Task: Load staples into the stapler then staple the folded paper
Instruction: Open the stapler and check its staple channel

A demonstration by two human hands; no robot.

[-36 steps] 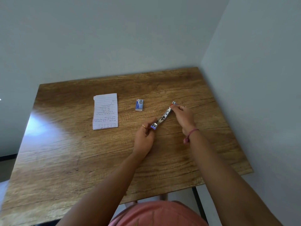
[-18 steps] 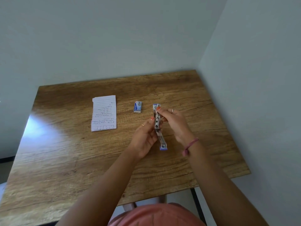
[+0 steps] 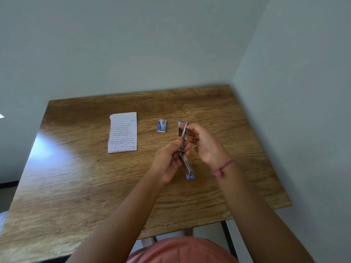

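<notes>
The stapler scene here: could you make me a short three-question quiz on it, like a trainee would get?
1. True or false: the stapler lies flat on the table.
2. What lies between the folded paper and the stapler? A) a pen B) the staple box C) scissors
3. Fill in: the left hand grips the stapler near its middle, and the right hand pinches its ___ end.

Key:
1. False; both hands hold it up, opened out.
2. B.
3. Far.
</notes>
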